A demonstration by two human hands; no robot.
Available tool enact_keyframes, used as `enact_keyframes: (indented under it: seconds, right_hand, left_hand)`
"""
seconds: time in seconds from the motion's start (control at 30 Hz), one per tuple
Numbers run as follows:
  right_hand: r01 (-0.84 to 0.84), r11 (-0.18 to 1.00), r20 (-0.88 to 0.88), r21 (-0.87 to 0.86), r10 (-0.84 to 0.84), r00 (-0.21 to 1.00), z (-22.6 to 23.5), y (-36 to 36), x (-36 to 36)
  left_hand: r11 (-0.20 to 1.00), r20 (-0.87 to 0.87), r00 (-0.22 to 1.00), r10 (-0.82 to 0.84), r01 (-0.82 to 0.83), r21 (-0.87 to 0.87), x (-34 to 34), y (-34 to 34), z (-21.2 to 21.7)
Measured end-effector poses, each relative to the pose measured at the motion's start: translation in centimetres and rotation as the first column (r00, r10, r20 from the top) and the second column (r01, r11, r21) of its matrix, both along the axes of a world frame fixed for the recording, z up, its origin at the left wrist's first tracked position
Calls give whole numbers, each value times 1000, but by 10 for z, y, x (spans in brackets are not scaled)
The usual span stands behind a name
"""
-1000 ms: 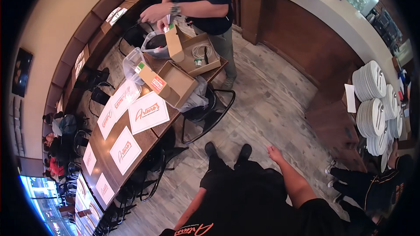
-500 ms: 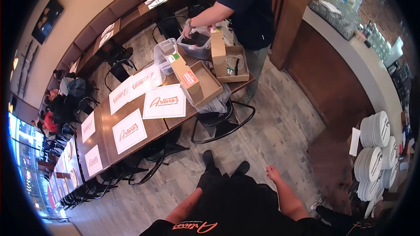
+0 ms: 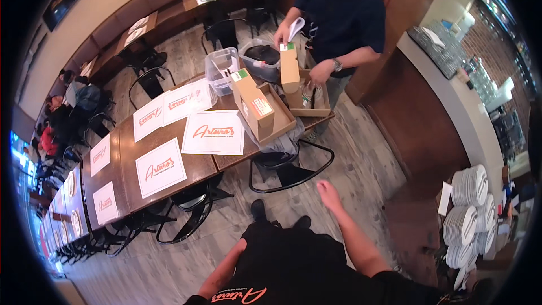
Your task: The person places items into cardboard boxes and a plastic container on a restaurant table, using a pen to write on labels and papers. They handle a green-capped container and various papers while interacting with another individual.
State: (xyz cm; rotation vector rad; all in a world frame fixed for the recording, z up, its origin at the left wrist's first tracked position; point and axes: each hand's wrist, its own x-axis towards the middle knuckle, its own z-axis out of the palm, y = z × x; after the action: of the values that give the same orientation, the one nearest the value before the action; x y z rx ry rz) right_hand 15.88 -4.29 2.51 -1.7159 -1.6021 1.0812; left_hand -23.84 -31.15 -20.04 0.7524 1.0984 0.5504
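My right hand (image 3: 328, 195) hangs over the floor at my right side, fingers loosely curled in, with nothing visible in it. The nearest thing to it is a black metal chair (image 3: 296, 174) at the table's end, not touched. My left forearm (image 3: 223, 265) runs down to my hip, and the left hand is hidden at my dark clothing. Past the chair, the brown table (image 3: 127, 172) carries white printed placemats (image 3: 160, 167), open cardboard boxes (image 3: 257, 110) and clear plastic tubs (image 3: 221, 68). One box (image 3: 322, 96) holds a coiled cable.
Across the table's far end stands a person in a dark shirt (image 3: 350, 22), one hand in a box, the other by white paper. Stacked plates (image 3: 470, 186) stand at the right below a curved counter (image 3: 451, 96). Black chairs (image 3: 192, 220) line the table. Seated people (image 3: 51, 135) are far left.
My view has shifted, and my right hand has swung forward towards the chair. The person opposite has straightened, moved a hand from the tub, and now has white paper and a hand in the box.
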Motion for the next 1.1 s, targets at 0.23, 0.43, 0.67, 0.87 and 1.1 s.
enact_keyframes:
  seconds: [0.23,0.43,0.67,0.87,1.1]
  right_hand:
    - [-259,959,646,-112,268,715,-20,13,-32]
    - [-187,974,540,-126,226,811,-25,21,-73]
    - [-166,983,477,-77,183,859,-33,22,-69]
    - [-129,983,429,-134,175,886,-9,24,-83]
    - [-132,979,411,-157,186,892,-20,19,-76]
  left_hand:
    - [824,-648,622,-440,566,-17,-45,49,150]
    - [775,-391,671,630,-580,252,-108,77,239]
    - [714,-615,375,693,-243,657,-153,133,189]
    - [944,-830,451,327,-119,308,-168,112,124]
    - [988,-924,356,142,-110,109,-130,124,166]
